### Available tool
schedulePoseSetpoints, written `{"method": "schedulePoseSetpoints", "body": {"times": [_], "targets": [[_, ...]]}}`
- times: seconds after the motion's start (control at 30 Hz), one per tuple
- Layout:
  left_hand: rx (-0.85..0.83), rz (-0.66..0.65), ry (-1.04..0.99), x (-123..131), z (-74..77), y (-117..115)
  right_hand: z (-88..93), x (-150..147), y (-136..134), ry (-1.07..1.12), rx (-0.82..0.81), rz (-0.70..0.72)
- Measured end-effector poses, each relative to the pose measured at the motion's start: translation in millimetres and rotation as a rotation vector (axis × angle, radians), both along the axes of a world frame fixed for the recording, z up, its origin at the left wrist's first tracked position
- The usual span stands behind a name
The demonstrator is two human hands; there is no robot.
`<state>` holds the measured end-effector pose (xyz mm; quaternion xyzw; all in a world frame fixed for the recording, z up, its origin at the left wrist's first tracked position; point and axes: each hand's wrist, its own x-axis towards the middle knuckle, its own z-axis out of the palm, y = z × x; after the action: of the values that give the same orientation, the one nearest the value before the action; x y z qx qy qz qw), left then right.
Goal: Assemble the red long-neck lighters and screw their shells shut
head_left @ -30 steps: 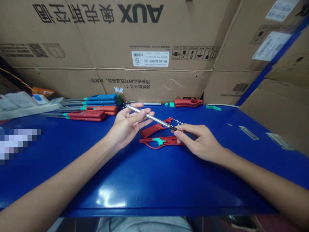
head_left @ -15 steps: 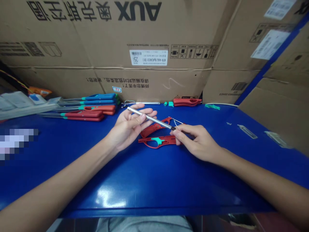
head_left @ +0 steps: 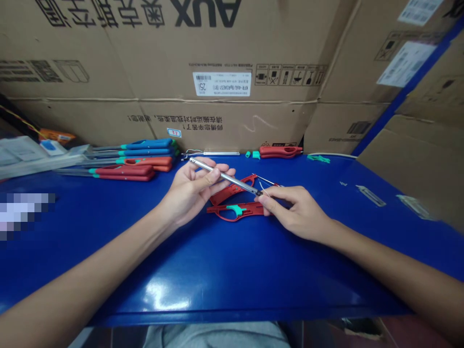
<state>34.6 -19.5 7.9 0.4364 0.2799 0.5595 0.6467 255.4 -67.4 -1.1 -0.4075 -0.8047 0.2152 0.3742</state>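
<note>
Now the right hand (head_left: 297, 212) pinches a metal rod (head_left: 224, 176) — the left hand (head_left: 192, 191) cradles it (fingers half-curled).

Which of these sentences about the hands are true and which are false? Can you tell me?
1. The left hand holds a silver metal tube. True.
2. The right hand lies flat on the table. False: its fingers pinch the tube's dark end.
3. Two red plastic handle halves lie on the blue table. True.
4. The blue-handled lighters lie nearer the person than the hands. False: they lie farther back, beyond the hands.
</note>
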Motion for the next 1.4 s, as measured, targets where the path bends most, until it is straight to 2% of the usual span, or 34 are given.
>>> {"method": "schedulePoseSetpoints", "body": {"times": [0.43, 0.97, 1.4], "targets": [[0.051, -0.009, 0.005, 0.8, -3.0, -1.3, -3.0, -1.0, 2.2, -0.007, -0.041, 0.006], [0.007, 0.034, 0.032, 5.1, -5.7, -3.7, -5.3, -2.7, 2.5, 0.036, -0.104, 0.008], [0.033, -0.004, 0.029, 5.5, -9.0, -4.9, -6.8, -4.0, 1.4, 0.036, -0.146, 0.032]]}}
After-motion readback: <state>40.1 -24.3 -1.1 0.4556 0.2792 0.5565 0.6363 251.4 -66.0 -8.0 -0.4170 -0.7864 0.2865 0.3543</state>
